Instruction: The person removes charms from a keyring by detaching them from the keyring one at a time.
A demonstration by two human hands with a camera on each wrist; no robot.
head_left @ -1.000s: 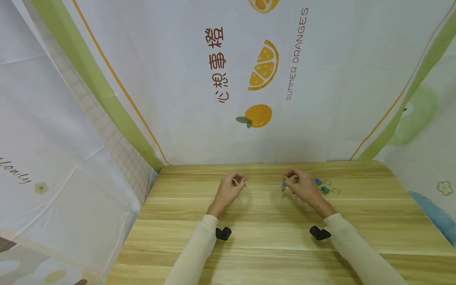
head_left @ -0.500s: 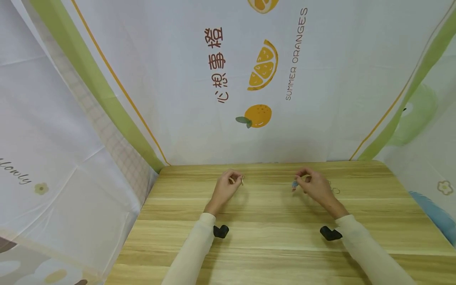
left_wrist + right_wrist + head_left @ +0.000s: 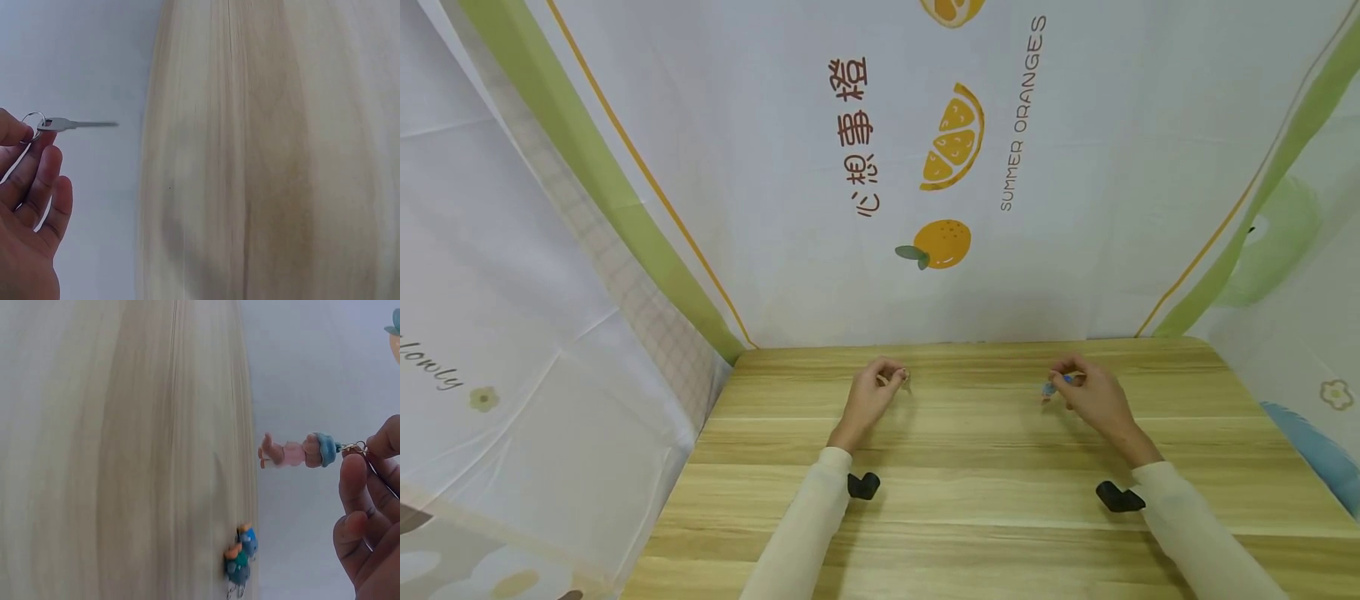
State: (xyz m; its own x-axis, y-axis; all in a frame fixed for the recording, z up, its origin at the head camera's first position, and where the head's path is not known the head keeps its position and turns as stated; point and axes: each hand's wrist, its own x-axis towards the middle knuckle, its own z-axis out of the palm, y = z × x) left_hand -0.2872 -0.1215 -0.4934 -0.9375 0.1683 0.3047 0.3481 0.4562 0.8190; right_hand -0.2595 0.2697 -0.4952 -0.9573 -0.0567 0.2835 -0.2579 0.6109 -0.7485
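My left hand [image 3: 870, 396] is raised over the back left part of the table and pinches a metal split ring. From that ring a silver key [image 3: 75, 124] sticks out, its blade pointing away from the fingers in the left wrist view. My right hand [image 3: 1096, 398] pinches the gold clasp [image 3: 356, 447] of a small figurine keychain [image 3: 300, 451]. The figurine has a blue-green hat and a pinkish body, and it hangs clear of the table. Beyond it in the right wrist view lie two more figurine keychains, one blue [image 3: 248, 540] and one green [image 3: 238, 566].
The wooden table [image 3: 970, 467] ends at a white fabric backdrop [image 3: 1060, 275] printed with oranges. Black wrist mounts [image 3: 863, 486] stick out inward from both sleeves. In the head view my right hand mostly covers the two keychains on the table.
My right hand has moved right with the figurine keychain, coming in front of the two keychains on the table. My left hand has shifted slightly left with the key.
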